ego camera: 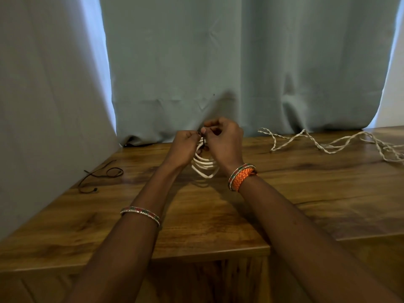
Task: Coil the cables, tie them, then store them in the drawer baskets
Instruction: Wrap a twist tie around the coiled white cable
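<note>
Both hands are raised above the brown wooden tabletop (196, 215). The left hand (183, 147) and right hand (223, 138) pinch a thin dark tie (203, 143) around the coiled white cable (205, 165), which hangs between and below them. A twisted white cable (328, 143) lies well right of the right hand; a loose dark cord (102, 174) lies left of the left hand.

I see a wooden table (196, 226) with a smooth, faintly glossy grain finish, and matt grey-blue cloth curtains (240, 62) hanging along its far edge. The coiled white cable (205, 169) looks like smooth plastic; near the far right corner lies a twisted white cable (328, 147), and by the left edge a thin dark matt cord (98, 176).
</note>
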Demonstrator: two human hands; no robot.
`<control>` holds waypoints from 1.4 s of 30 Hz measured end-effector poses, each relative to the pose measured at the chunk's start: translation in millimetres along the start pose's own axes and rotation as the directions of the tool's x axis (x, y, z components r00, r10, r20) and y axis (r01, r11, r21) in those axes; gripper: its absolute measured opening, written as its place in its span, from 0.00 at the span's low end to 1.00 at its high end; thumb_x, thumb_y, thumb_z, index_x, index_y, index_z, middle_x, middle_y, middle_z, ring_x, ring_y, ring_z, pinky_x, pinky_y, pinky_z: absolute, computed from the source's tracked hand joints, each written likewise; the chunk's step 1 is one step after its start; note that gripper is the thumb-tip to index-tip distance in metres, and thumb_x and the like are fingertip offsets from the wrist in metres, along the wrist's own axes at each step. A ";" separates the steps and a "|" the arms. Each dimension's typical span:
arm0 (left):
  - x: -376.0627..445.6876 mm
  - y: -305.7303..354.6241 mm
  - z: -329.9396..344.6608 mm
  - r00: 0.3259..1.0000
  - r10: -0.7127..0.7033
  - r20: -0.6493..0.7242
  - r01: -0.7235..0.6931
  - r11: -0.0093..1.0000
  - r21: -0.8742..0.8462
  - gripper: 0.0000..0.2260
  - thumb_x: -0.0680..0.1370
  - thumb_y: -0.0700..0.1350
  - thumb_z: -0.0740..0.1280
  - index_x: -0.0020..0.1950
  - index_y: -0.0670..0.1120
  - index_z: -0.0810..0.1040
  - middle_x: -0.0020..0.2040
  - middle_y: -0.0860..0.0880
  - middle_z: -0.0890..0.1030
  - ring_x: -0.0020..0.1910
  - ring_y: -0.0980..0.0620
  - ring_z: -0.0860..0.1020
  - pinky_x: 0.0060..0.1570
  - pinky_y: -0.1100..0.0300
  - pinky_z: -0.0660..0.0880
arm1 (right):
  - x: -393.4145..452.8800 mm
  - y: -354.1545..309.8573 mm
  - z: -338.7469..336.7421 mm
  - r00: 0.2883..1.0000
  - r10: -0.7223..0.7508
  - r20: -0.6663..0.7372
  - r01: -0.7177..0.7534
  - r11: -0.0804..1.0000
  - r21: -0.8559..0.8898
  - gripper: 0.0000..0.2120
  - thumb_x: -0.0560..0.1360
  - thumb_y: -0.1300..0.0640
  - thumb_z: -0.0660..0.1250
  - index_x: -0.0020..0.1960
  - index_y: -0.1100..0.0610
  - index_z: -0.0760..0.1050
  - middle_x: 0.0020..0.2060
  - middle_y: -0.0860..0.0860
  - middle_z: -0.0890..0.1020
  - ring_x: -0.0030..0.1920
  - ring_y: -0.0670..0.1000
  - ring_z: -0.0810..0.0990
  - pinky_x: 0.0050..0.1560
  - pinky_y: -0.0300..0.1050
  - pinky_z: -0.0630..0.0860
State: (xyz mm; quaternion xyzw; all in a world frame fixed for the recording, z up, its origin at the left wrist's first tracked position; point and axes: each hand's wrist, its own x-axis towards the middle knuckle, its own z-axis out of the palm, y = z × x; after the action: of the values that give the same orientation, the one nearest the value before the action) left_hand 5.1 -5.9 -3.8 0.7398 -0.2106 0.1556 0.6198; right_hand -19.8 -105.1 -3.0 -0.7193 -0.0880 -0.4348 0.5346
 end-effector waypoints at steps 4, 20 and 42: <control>3.2 -4.6 -1.3 0.999 0.046 -0.029 -0.043 0.995 0.091 0.16 0.80 0.38 0.57 0.36 0.33 0.74 0.27 0.42 0.72 0.25 0.49 0.70 0.31 0.57 0.69 | -0.9 -4.2 2.0 1.000 -0.017 0.023 0.016 1.000 0.016 0.03 0.72 0.64 0.70 0.44 0.60 0.81 0.34 0.49 0.81 0.38 0.46 0.82 0.41 0.43 0.81; -7.0 3.6 -5.1 0.971 0.240 0.018 -0.228 0.894 0.385 0.16 0.79 0.36 0.56 0.33 0.42 0.75 0.23 0.53 0.72 0.21 0.64 0.72 0.23 0.72 0.65 | -5.6 -2.5 4.5 0.998 -0.042 0.045 0.045 0.997 -0.065 0.06 0.75 0.59 0.68 0.47 0.60 0.82 0.40 0.52 0.84 0.40 0.46 0.81 0.42 0.40 0.79; -5.6 -4.6 -8.2 0.971 0.228 0.077 -0.231 0.794 0.562 0.15 0.79 0.39 0.56 0.32 0.44 0.72 0.26 0.51 0.73 0.27 0.57 0.71 0.24 0.72 0.64 | -6.0 -5.9 -3.9 0.973 -0.035 0.229 0.069 0.988 -0.142 0.05 0.74 0.67 0.67 0.45 0.64 0.82 0.34 0.54 0.82 0.30 0.40 0.76 0.25 0.26 0.70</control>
State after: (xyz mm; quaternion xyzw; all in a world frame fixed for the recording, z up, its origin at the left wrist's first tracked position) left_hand 2.8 3.5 -8.9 0.8597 -0.2444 0.2832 0.3477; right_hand -29.0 -104.0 -3.0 -0.7994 -0.1343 -0.3694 0.4545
